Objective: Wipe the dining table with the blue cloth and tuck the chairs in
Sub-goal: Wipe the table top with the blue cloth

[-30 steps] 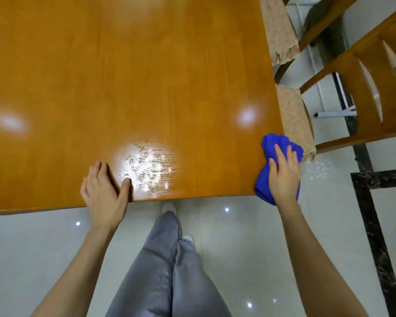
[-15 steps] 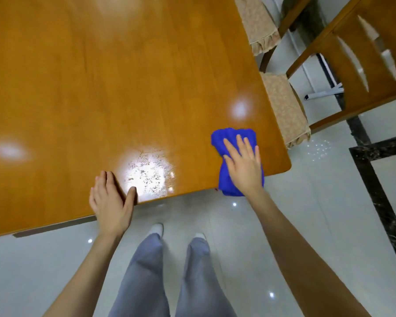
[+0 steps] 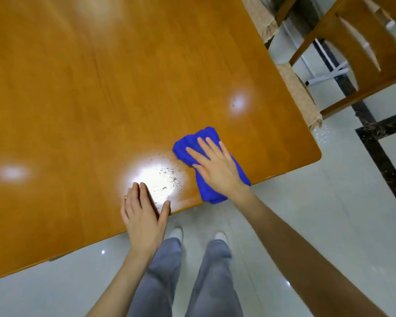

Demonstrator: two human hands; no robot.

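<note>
Since the frame one second back, the blue cloth (image 3: 207,137) and the right hand (image 3: 217,168) on it have shifted left from the table's right-hand corner, inward along the near edge toward the left hand (image 3: 142,216). Right hand: palm down on top of the cloth, fingers straight and slightly spread, pressing it flat, not curled round it. Cloth: bunched and folded on the dining table (image 3: 89,99), its far end showing beyond the fingertips, its near end overhanging the table's near edge below the wrist. Left hand: flat on bare wood at the near edge, fingers together and straight, thumb out to the right, holding nothing and not touching the cloth. The two hands are near each other but apart. Between them is a bright glare patch with dried specks (image 3: 169,177) showing in it; the cloth's left corner is just beside the right side of that patch. Chair (image 3: 375,53) stands at the table's right side, its cushioned seat (image 3: 300,97) partly under the table edge, backrest well clear of it. A second cushion (image 3: 258,14) shows further along the same side. Grey trousers (image 3: 160,282) and pale shoes (image 3: 176,233) stand on the glossy tiled floor (image 3: 329,213).
</note>
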